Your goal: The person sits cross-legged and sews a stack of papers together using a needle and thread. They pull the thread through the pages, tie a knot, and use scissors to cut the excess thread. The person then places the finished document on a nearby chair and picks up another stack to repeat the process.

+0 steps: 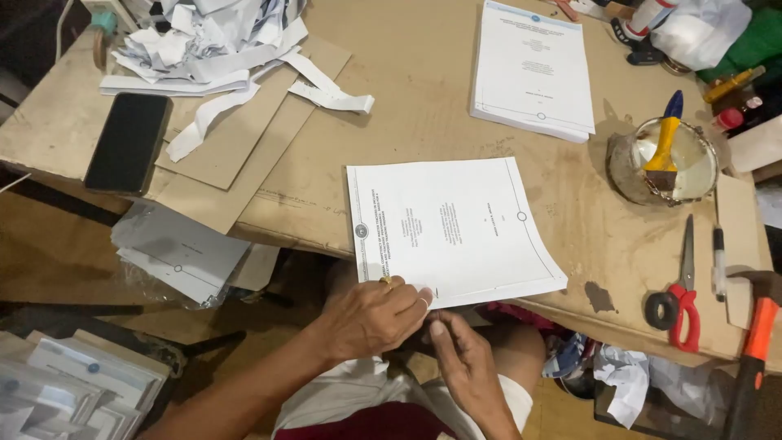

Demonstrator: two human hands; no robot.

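Round glass jar (pixel 626 167) on the table (pixel 423 73), right side, whitish paste inside; one brush (pixel 664 147) with yellow handle and blue tip rests across its mouth, bristles down in the paste. Table top is tan hardboard, scuffed and stained.

Two stacks of white printed pages up top: one thick stack (pixel 533 69) at the far side, one thinner stack (pixel 452 228) at the near edge, its near corner overhanging. Both rectangular, flat, with small round marks on the cover sheet.

Left hand (pixel 371 318) sits at the thin stack's near edge, fingers curled, fingertips pressing on the paper edge; a ring shows on one finger. Right hand (pixel 464 367) just beside it, below the table edge, thumb up touching the same edge of the stack; whether its grip is pinching the paper or only touching, cannot tell.

One black phone (pixel 129 143) lying flat, far left. Heap of white paper strips (pixel 216 49) on cardboard sheets (pixel 236 147). One pair of red-handled scissors (pixel 680 297), one pen (pixel 719 261), one hammer (pixel 753 350) with orange handle, all at the right. More white sheets (pixel 175 253) on a lower level under the left edge.
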